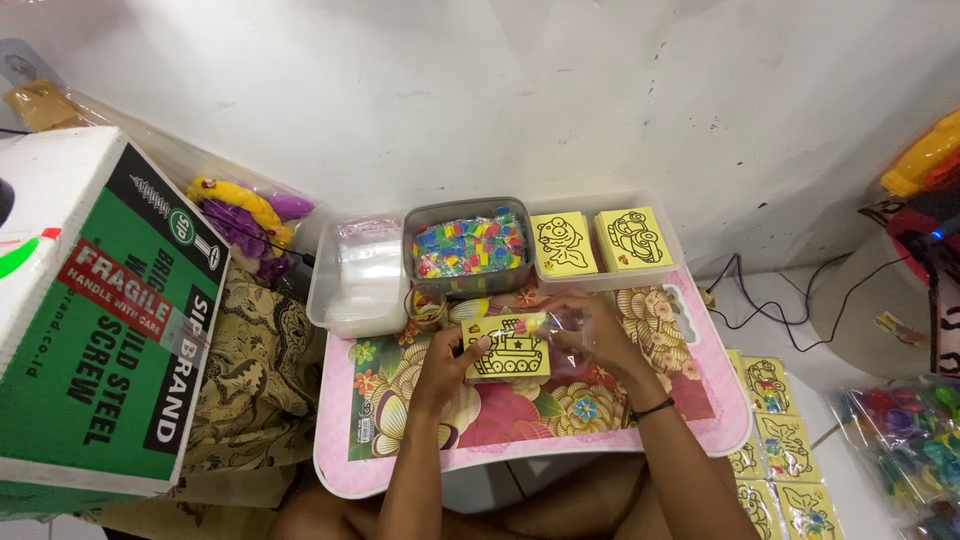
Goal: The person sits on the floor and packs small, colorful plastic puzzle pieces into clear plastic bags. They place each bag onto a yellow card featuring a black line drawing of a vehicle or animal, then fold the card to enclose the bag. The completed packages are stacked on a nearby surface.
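Centre of the frame: the left hand (pixel 443 362) is gripping a yellow tank card (pixel 507 352) by its left edge, while the right hand (pixel 590 330) is pinching a clear plastic sleeve (pixel 556 330) against the card's right end, above the floral pink table (pixel 520 420).

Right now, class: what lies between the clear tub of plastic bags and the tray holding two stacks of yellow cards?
In the head view, a grey tub of colourful small pieces sits between the clear tub and the card tray.
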